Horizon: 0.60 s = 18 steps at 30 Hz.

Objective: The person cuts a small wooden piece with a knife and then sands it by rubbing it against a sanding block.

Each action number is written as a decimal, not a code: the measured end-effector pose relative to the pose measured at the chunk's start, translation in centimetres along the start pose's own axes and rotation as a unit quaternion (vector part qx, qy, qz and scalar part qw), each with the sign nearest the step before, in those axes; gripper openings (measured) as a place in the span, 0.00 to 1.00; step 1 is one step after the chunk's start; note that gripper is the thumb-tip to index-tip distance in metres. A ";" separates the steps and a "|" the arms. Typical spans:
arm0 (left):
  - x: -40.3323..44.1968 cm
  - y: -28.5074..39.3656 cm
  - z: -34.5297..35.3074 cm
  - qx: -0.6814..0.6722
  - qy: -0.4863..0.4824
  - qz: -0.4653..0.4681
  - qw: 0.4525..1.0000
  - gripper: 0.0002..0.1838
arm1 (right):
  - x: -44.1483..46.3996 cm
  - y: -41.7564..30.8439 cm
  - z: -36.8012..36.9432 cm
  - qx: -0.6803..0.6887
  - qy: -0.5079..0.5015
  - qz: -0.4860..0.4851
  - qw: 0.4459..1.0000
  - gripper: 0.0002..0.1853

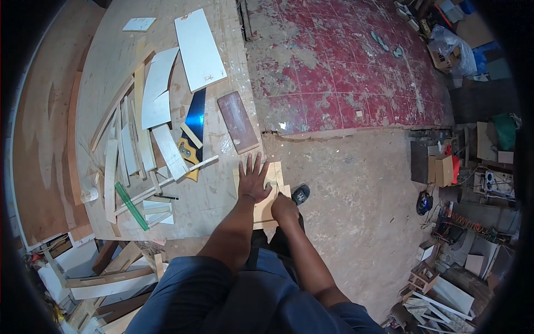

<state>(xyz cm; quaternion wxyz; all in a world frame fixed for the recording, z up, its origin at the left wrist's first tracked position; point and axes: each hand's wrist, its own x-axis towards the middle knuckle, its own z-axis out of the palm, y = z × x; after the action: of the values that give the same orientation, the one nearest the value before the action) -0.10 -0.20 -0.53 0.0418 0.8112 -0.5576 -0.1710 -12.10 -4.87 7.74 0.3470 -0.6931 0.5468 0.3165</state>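
My left hand (254, 181) lies flat with its fingers spread on a pale wooden board (264, 214) at the workbench's right edge. Beside it, my right hand (285, 209) is closed in a fist at the board's right side; what it holds, if anything, is hidden from view. Above my left hand lies a reddish-brown wooden block (238, 122). To the left, a handsaw with a yellow handle (189, 153) and a dark, blue-shining blade rests on the bench among white panels.
The workbench (211, 195) carries wood strips (111, 181), a green strip (132, 206) and a large white panel (200, 50). A slipper on a foot (301, 194) shows at the right. Boxes (443, 170) and scrap line the far right; offcuts (111, 278) lie at lower left.
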 end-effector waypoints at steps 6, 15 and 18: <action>0.2 -0.1 -0.2 0.008 -0.011 -0.001 1.000 0.47 | -0.6 -0.1 -1.2 -0.024 -0.027 -0.022 0.999 0.17; 0.1 -0.1 -0.3 0.012 -0.009 -0.002 1.000 0.48 | -0.1 0.3 -1.8 -0.038 -0.061 -0.031 0.997 0.18; 0.0 -0.2 -0.4 0.011 -0.010 -0.001 1.000 0.48 | -0.8 0.2 -1.4 -0.015 -0.033 -0.025 0.999 0.17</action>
<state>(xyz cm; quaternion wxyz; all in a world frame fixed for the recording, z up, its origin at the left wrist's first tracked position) 0.23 -0.15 -0.24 0.0273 0.8105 -0.5591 -0.1726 -12.35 -5.60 9.11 0.3622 -0.7007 0.5128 0.3389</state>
